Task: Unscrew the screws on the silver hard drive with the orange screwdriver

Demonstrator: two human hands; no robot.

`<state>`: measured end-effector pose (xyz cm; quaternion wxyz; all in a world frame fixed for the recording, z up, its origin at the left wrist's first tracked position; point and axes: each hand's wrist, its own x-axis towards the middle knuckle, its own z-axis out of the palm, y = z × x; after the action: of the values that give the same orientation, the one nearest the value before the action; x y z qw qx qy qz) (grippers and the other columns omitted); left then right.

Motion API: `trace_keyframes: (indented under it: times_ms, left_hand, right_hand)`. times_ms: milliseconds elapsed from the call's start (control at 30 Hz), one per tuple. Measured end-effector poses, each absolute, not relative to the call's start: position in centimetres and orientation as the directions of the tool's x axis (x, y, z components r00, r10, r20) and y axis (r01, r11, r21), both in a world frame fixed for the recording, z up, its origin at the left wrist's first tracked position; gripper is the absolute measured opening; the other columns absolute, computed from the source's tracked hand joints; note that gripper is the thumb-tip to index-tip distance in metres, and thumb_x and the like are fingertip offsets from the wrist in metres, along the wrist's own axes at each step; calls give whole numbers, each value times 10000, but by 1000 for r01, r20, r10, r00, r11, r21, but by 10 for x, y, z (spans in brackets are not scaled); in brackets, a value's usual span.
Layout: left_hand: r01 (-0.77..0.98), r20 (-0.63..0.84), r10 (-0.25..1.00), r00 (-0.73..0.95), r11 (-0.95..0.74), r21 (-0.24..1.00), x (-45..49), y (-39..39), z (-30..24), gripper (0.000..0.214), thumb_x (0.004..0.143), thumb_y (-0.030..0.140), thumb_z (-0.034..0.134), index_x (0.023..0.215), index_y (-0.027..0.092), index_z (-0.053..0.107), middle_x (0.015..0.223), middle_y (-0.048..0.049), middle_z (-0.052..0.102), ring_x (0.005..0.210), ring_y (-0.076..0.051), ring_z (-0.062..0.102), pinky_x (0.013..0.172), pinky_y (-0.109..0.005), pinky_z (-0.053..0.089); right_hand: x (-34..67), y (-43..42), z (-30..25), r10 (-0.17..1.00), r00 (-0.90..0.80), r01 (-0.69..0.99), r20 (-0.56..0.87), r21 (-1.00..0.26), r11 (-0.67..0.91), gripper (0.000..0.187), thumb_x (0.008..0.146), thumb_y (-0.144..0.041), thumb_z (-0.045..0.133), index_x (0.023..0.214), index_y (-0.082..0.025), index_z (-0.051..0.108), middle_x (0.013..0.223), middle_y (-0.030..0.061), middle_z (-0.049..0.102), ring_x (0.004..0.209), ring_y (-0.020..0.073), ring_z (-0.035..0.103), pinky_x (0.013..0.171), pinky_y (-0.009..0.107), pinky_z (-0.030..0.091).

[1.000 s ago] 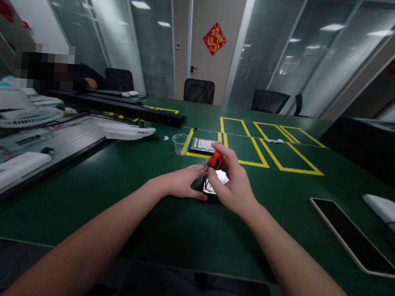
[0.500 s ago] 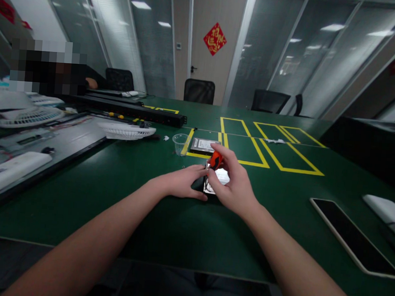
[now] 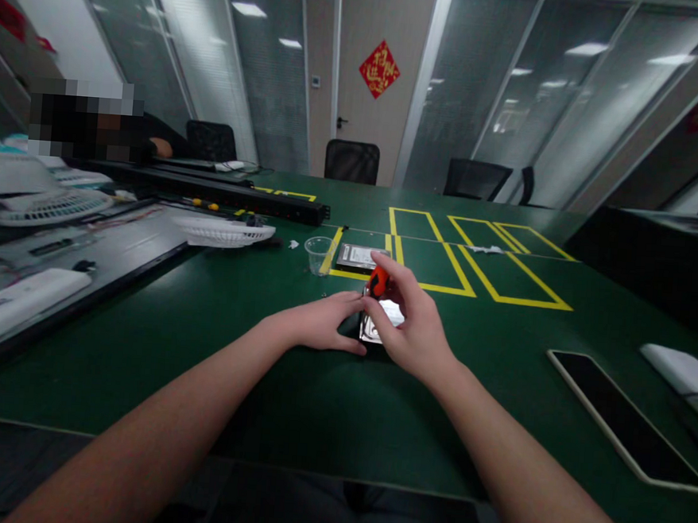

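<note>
A hard drive (image 3: 386, 315) with a bright, shiny top lies on the green table in front of me. My left hand (image 3: 328, 321) steadies its left side, thumb at the near corner and fingers at the far one. Over the drive, my right hand (image 3: 408, 309) grips the orange and black handle of a screwdriver (image 3: 379, 282). The fingers hide the screwdriver's tip and much of the drive's right side. Just beyond lies a second hard drive (image 3: 358, 256) with a label. A clear plastic cup (image 3: 319, 256) stands to its left.
Yellow tape rectangles (image 3: 525, 304) mark the green table (image 3: 242, 429). On the right lie a phone (image 3: 628, 416) and a white device (image 3: 684, 377). Fan parts (image 3: 223, 231), a large flat panel (image 3: 111, 241) and long black bars (image 3: 258, 199) fill the left. A person sits at the far left.
The right hand and screwdriver handle have shifted very slightly left, and the handle's dark markings have turned a little. My left hand and the drive have stayed put.
</note>
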<state>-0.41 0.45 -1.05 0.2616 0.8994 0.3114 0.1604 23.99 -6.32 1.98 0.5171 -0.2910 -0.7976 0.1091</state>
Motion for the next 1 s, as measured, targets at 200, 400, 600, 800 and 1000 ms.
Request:
trace_keyframes:
  times_ms: [200, 400, 600, 800, 1000]
  left_hand:
    - [486, 118, 641, 758, -676, 555, -5, 5, -10, 1041, 1006, 632, 1086, 1885, 265, 668, 1948, -219, 678, 1846, -509, 628, 1567, -689, 485]
    - [498, 115, 657, 745, -663, 559, -5, 3, -8, 1002, 983, 608, 1109, 1842, 287, 703, 1947, -187, 688, 1833, -501, 652, 1555, -660, 510]
    - [514, 109, 676, 729, -645, 566, -4, 2, -8, 1020, 961, 617, 1122, 1828, 273, 710, 1953, -189, 683, 1853, -518, 629, 1572, -659, 493]
    - [464, 130, 636, 761, -674, 575, -5, 3, -7, 1000, 1003, 610, 1090, 1858, 280, 690, 1997, -200, 639, 1871, -498, 610, 1584, -679, 464]
    - [491, 118, 653, 748, -664, 564, -5, 3, -9, 1008, 990, 615, 1106, 1848, 285, 692, 1970, -195, 663, 1862, -498, 618, 1576, -664, 480]
  right_hand:
    - [241, -64, 19, 610, -293, 337, 736, -517, 786, 693, 1226, -231, 678, 1898, -392, 617, 1557, 126, 873, 1222, 341, 922, 1122, 579, 806]
    - [242, -63, 24, 592, -275, 381, 757, -480, 790, 599, 1219, -315, 772, 1813, -365, 706, 1614, 125, 882, 1329, 361, 900, 1196, 597, 776]
    - [241, -64, 25, 591, -276, 371, 758, -483, 793, 581, 1231, -289, 744, 1807, -361, 720, 1577, 121, 893, 1243, 341, 894, 1133, 583, 792]
    - [238, -67, 24, 595, -279, 353, 754, -496, 793, 621, 1239, -251, 689, 1848, -371, 688, 1579, 122, 883, 1239, 337, 895, 1116, 588, 808]
    - [239, -65, 24, 578, -270, 349, 770, -481, 804, 586, 1234, -275, 730, 1813, -355, 703, 1576, 126, 882, 1248, 338, 897, 1161, 588, 784]
